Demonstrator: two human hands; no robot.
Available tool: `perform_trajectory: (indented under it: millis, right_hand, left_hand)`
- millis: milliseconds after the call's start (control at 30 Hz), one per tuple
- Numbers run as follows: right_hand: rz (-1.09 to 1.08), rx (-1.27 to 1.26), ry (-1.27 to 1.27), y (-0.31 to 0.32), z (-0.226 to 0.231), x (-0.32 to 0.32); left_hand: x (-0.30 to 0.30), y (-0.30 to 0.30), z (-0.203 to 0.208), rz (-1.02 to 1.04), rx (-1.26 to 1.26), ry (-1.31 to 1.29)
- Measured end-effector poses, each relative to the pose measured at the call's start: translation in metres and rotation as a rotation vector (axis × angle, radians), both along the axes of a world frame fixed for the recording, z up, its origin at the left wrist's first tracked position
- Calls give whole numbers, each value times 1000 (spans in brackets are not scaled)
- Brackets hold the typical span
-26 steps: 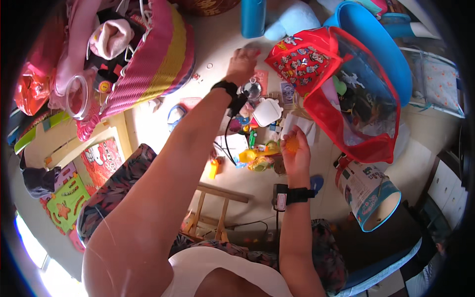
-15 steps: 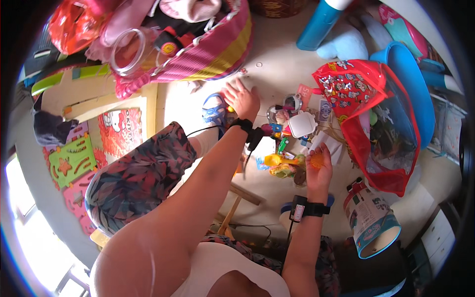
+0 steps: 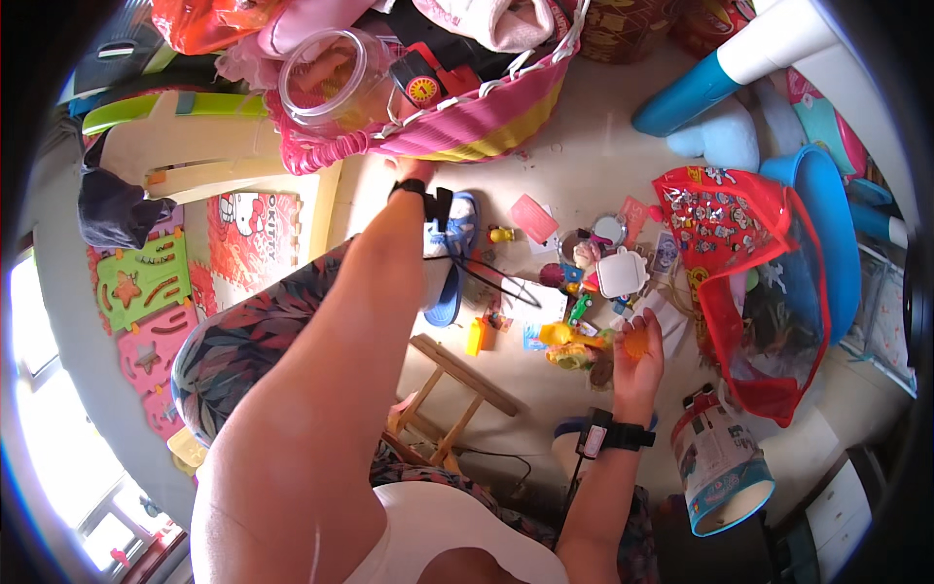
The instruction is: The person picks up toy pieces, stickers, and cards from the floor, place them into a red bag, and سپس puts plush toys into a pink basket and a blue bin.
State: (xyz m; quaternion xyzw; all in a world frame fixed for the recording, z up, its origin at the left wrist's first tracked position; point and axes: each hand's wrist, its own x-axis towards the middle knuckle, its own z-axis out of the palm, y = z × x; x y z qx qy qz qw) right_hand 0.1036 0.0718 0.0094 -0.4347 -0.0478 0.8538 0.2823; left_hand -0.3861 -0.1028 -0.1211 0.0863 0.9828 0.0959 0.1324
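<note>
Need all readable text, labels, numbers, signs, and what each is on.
Wording not quoted; it stands on:
Red-and-white panel: large letters, readable.
Yellow disc on a black-and-red object: a numeral.
Cylindrical container: print too blurred.
Right wrist device: label too small.
Held orange piece: no print seen.
Other print: too small or blurred.

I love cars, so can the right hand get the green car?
Probably yes: the right hand is near the green car, and nothing seems to cover the car. The orange thing in that hand may get in the way.
</note>
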Motion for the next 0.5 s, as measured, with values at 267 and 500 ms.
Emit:
perform_trajectory:
  millis: [267,500]
  right_hand:
    - [16,25,-14,6,2,-13]
    - [75,100,-2,6,55,-31]
  left_hand:
    - [23,-31,5,280,521,350]
    - [213,38,8,703,1090,-919]
